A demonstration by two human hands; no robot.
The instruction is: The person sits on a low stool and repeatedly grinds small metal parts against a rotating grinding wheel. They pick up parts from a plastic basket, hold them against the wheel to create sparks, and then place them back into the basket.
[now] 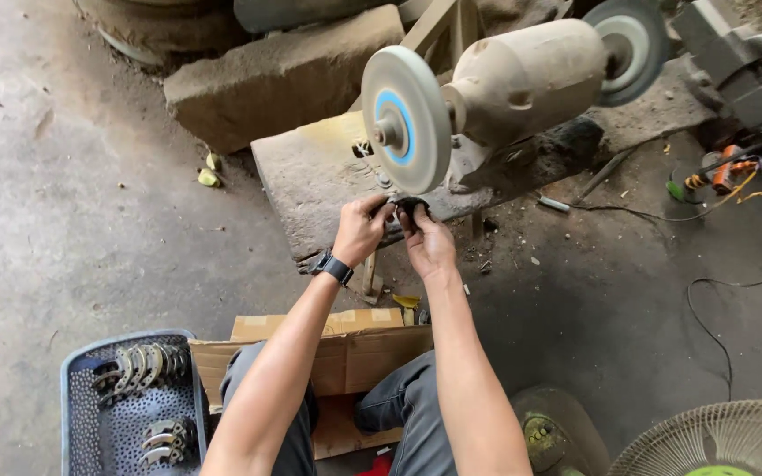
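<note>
My left hand (360, 231), with a black watch on its wrist, and my right hand (428, 243) both grip a small dark curved metal part (409, 204). They hold it right under the pale polishing wheel (405, 119) of a dusty bench grinder (522, 79). The part sits at the wheel's lower edge; I cannot tell whether it touches. The grinder stands on a worn stone slab (319, 176). A second grey wheel (628, 44) is on the grinder's far end.
A blue perforated basket (77, 405) at lower left holds several curved metal pieces. A cardboard box (363, 348) lies by my knees. A fan grille (716, 441) is at lower right. Cables (734, 282) and an orange tool (725, 172) lie on the right floor. A stone block (280, 79) sits behind.
</note>
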